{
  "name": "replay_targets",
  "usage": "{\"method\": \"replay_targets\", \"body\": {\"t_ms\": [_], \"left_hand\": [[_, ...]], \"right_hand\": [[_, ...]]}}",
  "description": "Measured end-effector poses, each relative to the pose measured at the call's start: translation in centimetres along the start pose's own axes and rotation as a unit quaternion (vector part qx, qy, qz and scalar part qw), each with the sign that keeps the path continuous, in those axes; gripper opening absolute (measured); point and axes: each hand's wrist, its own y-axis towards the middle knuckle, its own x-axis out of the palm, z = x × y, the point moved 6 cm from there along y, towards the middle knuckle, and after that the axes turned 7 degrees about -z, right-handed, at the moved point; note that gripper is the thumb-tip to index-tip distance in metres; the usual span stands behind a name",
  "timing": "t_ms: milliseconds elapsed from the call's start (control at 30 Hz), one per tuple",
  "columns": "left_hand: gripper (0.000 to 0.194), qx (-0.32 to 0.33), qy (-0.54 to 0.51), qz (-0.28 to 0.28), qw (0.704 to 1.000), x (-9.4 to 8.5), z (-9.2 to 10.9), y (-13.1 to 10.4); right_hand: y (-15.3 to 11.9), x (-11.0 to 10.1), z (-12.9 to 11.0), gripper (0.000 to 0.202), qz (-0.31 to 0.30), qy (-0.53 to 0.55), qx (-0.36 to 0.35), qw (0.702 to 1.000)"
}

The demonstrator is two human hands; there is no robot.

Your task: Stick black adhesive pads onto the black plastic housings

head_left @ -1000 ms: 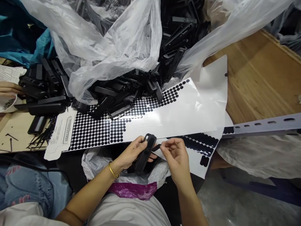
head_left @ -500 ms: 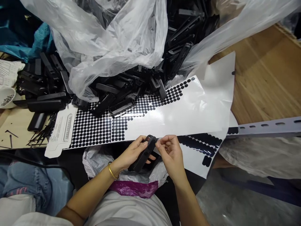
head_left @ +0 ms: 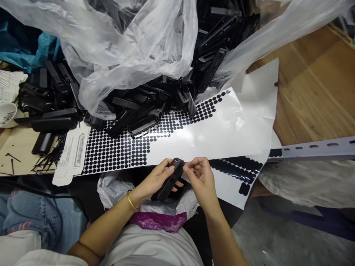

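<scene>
My left hand [head_left: 155, 181] is wrapped round a long black plastic housing [head_left: 169, 181] with a ribbed or woven-looking surface, tilted with its upper end toward the sheet. At that upper end, the thumb and forefinger of my right hand [head_left: 201, 181] are pinched together against the housing's edge. Whatever lies between those fingertips is too small to make out. Just beyond both hands lies a white sheet of round black stickers [head_left: 111, 151], its right part bare of dots. Several similar black housings [head_left: 142, 125] rest in a heap on the sheet's far edge.
Crumpled clear plastic bags [head_left: 138, 48] cover the back. At left are a white bowl of small metal pieces [head_left: 7, 115], a printed card [head_left: 72, 149] and scattered black cable ties [head_left: 51, 157]. A lower sticker sheet [head_left: 231, 194] overhangs the front edge. A plastic bag [head_left: 158, 221] lies in my lap.
My right fingertips have shifted very slightly at the housing's upper end. The housing stays in my left hand, turned a touch; the camera view has moved a little.
</scene>
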Motion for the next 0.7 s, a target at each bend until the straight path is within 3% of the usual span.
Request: {"method": "replay_targets", "body": {"t_ms": [300, 700], "left_hand": [[0.028, 0.01, 0.013, 0.021, 1.0, -0.1, 0.3, -0.2], [0.021, 0.038, 0.142, 0.071, 0.987, -0.4, 0.8, -0.3]], "right_hand": [[-0.4, 0.3, -0.3, 0.011, 0.012, -0.104, -0.023, 0.994], [-0.8, 1.1, -0.8, 0.009, 0.032, -0.212, -0.056, 0.975]]}}
